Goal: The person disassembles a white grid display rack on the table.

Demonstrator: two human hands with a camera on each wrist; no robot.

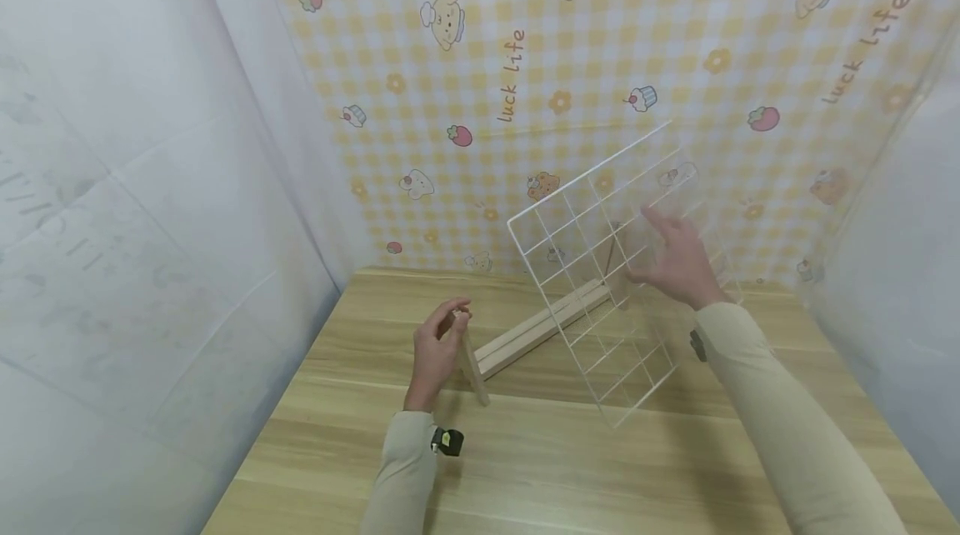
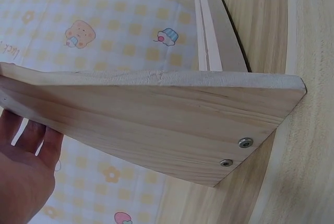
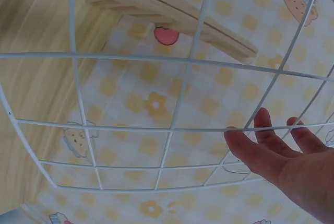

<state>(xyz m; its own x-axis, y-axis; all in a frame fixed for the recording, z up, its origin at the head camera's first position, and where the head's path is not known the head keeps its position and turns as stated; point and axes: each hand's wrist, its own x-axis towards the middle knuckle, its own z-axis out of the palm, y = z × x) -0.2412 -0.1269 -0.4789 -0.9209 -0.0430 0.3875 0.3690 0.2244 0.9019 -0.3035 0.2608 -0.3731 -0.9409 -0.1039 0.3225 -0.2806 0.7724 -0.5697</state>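
Firstly, one white wire grid (image 3: 189, 61): seen tilted above the table (image 1: 540, 477), between the two hands' places, with its slanted left edge turned toward the left side. Its right portion is blurred in the head view, so its long axis cannot be told.

Right grip (image 1: 678, 264): nearer to the grid, set at its right part, with thumb and fingers spread wide. In the right wrist view the fingertips are seen among the wires; whether any wire is borne by them cannot be told. From this grip, the bulk of the grid is found to the left and toward the person. This is judged the relation on which handling of the grid depends.

Left grip (image 1: 437, 352): narrow, with the upper part of a wooden end board (image 2: 156, 114) held between thumb and fingers; well apart from the grid. Two metal bolt heads (image 2: 246, 142) are set in the board's outer face.

Wooden rails (image 1: 517, 341), a pair: laid side by side, long axis run obliquely from the left end board, away and to the right, toward a far end board (image 3: 224, 41). In the head view they are partly crossed by the grid's wires.

Backdrop: yellow checked cloth (image 1: 637, 27), printed with cakes and strawberries.
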